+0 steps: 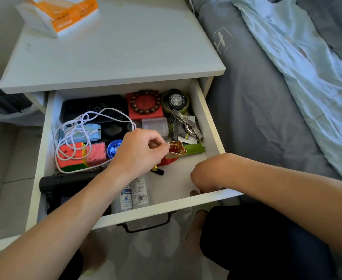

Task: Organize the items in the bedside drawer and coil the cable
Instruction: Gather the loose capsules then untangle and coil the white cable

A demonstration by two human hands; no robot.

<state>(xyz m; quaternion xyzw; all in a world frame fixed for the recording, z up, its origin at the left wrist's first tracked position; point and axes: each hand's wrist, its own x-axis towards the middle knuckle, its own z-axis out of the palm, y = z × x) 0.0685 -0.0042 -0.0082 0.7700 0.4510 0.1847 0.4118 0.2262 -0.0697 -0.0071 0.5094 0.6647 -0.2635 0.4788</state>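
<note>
Inside the open bedside drawer (pixel 210 126), left half: one white cable (pixel 79 126), lying in loose tangled loops across a black case (pixel 91 107), a pale blue packet (pixel 81 133) and an orange-red puzzle cube (pixel 70 156). Judged light, limp and springy; loops will likely slide off the smooth items beneath and may snag on corners. Best taken near a plug end, which appears to rest on the blue packet, then fed hand over hand. No single long axis as it lies; the sprawl runs roughly from the drawer's back toward its front, with one strand trailing along the cube's front edge. Left hand (pixel 139 152): fingertips pinching a small amber, translucent piece (pixel 176 149) above a green packet (pixel 194 148), mid-drawer. Right hand (pixel 204 178): curled at the front right corner near a coin (pixel 194 193); whether it holds anything cannot be told. Also present: bead bracelet (pixel 144 102) on a red box (pixel 145 116), black watch (pixel 176 99), metal watch (pixel 188 124), clear box (pixel 155 125), blue round tin (pixel 114 148), black torch (pixel 65 181), two white bottles (pixel 133 195). Cable not yet coiled.
</note>
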